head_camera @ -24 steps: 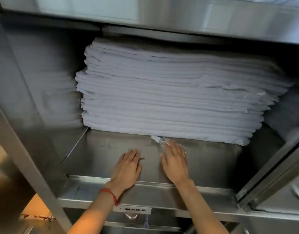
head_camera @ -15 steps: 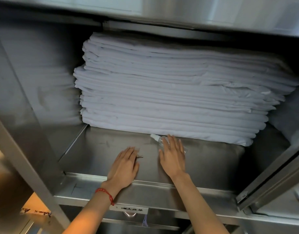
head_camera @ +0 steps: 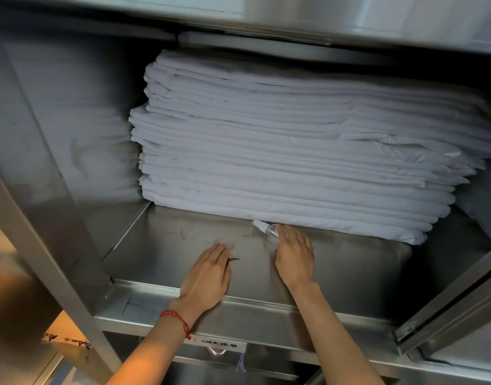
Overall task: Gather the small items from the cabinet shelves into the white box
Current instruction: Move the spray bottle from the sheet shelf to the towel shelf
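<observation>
A small clear spray bottle [head_camera: 268,230] with a white cap lies on its side on the steel shelf [head_camera: 166,245], against the bottom of a stack of folded white sheets. My right hand [head_camera: 294,258] lies over the bottle's right end with its fingers stretched forward. My left hand [head_camera: 208,276] rests flat on the shelf. A thin dark item [head_camera: 234,257] pokes out from under its fingers; what it is cannot be told. No white box is in view.
The stack of white sheets [head_camera: 280,151] fills the back of the shelf. Steel cabinet walls rise at left and right, with a door edge [head_camera: 444,309] at lower right. A label [head_camera: 219,346] sits on the shelf's front lip.
Both hands have stayed on the shelf, the right one still over the bottle. The camera has shifted slightly.
</observation>
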{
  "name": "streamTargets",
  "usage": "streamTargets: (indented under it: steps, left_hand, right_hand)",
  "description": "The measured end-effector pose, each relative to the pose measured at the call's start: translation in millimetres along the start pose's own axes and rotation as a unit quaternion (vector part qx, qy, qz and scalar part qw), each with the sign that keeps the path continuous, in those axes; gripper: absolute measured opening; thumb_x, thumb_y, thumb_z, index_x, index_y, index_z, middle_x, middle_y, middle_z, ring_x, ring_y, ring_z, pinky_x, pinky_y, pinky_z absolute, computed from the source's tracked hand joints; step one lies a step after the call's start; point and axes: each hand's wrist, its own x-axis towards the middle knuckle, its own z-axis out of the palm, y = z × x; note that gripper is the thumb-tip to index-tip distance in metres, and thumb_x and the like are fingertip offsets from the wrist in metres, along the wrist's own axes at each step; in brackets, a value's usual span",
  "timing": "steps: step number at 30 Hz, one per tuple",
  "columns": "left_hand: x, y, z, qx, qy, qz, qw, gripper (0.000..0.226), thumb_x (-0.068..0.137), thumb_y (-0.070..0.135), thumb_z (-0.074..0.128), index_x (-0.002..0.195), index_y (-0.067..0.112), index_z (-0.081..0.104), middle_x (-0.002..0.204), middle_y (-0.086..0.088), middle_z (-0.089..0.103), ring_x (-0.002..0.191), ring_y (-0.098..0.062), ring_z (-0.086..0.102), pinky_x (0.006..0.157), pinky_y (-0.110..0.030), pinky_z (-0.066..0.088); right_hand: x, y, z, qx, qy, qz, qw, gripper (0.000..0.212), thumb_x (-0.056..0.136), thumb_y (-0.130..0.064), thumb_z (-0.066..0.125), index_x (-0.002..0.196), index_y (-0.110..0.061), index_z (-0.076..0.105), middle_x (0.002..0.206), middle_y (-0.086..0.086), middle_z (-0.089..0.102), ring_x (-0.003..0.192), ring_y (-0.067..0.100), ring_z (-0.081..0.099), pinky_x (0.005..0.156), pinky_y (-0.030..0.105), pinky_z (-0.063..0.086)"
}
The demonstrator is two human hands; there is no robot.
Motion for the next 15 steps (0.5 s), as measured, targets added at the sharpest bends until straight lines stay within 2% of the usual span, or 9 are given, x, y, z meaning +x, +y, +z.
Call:
streamTargets:
  steps: [6,9,10,12,14,15]
  left_hand:
    - [-3,3,-1,-0.018,0.018,0.008,1.0,0.046,0.1,0.022,0.036,0.144,0.01,0.036,0.15,-0.005,0.035,0.141,-0.014,0.026,0.108,-0.015,-0.005]
    - [-6,3,1,-0.008,0.022,0.01,1.0,0.045,0.099,0.018,0.039,0.142,0.007,0.04,0.147,-0.007,0.039,0.139,-0.016,0.03,0.11,-0.018,-0.001]
    - [-7,3,1,0.001,0.027,0.008,1.0,0.043,0.097,0.015,0.044,0.139,0.004,0.044,0.144,-0.009,0.043,0.137,-0.019,0.035,0.112,-0.022,0.005]
    - [-9,6,-2,0.011,0.029,0.003,1.0,0.039,0.086,0.005,0.062,0.124,-0.002,0.059,0.128,-0.016,0.058,0.123,-0.027,0.053,0.108,-0.035,0.026]
    - [-12,9,-3,0.017,0.065,0.015,0.998,0.039,0.067,-0.003,0.078,0.105,-0.004,0.069,0.107,-0.018,0.069,0.102,-0.031,0.066,0.091,-0.042,0.047]
    - [-13,11,-4,0.018,0.08,0.022,0.996,0.04,0.061,-0.005,0.081,0.1,-0.004,0.071,0.102,-0.017,0.071,0.097,-0.03,0.068,0.084,-0.042,0.051]
  right_hand:
    - [-8,-3,-4,0.024,0.021,-0.02,0.999,0.057,0.075,0.009,0.054,0.129,-0.009,0.055,0.125,0.011,0.058,0.114,0.03,0.053,0.101,0.037,0.037]
    - [-13,-7,-8,0.036,0.062,-0.039,0.997,0.058,0.057,0.017,0.065,0.112,-0.003,0.067,0.105,0.014,0.067,0.096,0.032,0.064,0.087,0.04,0.05]
    - [-16,-9,-10,0.034,0.077,-0.047,0.995,0.06,0.049,0.019,0.068,0.105,-0.003,0.07,0.098,0.013,0.069,0.088,0.031,0.067,0.081,0.04,0.053]
    - [-21,-12,-14,0.027,0.095,-0.066,0.993,0.061,0.039,0.019,0.072,0.096,-0.004,0.073,0.089,0.011,0.071,0.078,0.029,0.069,0.073,0.038,0.057]
    - [-26,-14,-17,0.026,0.098,-0.081,0.992,0.062,0.035,0.017,0.075,0.093,-0.006,0.073,0.086,0.009,0.071,0.076,0.026,0.069,0.071,0.035,0.057]
    - [-29,-15,-17,0.028,0.098,-0.085,0.991,0.063,0.034,0.016,0.076,0.092,-0.007,0.073,0.087,0.008,0.071,0.077,0.025,0.069,0.071,0.034,0.057]
